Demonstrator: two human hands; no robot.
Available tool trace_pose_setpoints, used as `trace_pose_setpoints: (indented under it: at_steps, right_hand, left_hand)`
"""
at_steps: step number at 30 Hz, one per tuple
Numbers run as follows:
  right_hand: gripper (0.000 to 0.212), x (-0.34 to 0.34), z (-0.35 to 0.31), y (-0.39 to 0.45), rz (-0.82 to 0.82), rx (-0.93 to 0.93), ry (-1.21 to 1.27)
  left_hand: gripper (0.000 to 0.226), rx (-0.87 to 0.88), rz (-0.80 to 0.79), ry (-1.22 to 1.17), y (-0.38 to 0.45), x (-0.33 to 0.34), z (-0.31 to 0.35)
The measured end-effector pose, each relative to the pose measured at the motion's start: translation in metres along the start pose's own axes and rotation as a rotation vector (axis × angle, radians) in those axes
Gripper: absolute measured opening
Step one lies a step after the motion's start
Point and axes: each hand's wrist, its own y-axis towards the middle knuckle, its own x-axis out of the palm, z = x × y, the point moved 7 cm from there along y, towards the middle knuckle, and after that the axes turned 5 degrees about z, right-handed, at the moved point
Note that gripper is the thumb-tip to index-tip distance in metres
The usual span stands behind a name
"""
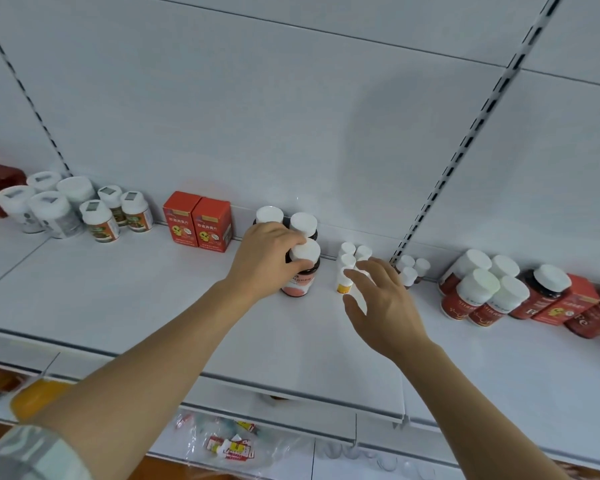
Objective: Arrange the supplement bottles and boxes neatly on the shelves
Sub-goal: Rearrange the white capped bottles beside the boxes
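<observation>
Left hand (269, 252) grips the front dark bottle (302, 271) at frame center by its white cap, right hand (383, 303) spread open beside the small white bottles (349, 263); slide it upright, flush with the two bottles behind

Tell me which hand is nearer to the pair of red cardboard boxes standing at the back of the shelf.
Left. The left hand grips a dark, white-capped bottle just right of the red cardboard boxes. The right hand hovers farther right, by the small white bottles.
</observation>
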Motion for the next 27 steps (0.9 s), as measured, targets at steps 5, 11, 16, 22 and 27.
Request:
trace_pose_setpoints:
  at_steps: [5,11,16,22,27]
  right_hand:
    - [0.035,0.004,-0.001,0.004,-0.007,0.019,-0.009]
    - [0.040,0.009,-0.001,0.005,-0.045,0.052,-0.073]
    - [0.043,0.011,0.002,0.001,-0.074,0.085,-0.128]
    - [0.047,0.007,0.006,-0.007,-0.077,0.123,-0.153]
    - [0.049,-0.004,0.013,-0.017,-0.094,0.148,-0.180]
  left_hand:
    - [0.035,0.022,0.000,0.033,0.000,0.001,-0.004]
    - [0.036,0.035,-0.001,0.016,-0.001,0.002,-0.006]
    - [0.037,0.059,0.005,0.037,-0.002,0.002,-0.003]
    - [0.035,0.070,0.017,0.043,-0.003,0.001,-0.001]
    - [0.038,0.106,0.072,0.028,0.002,0.000,0.019]
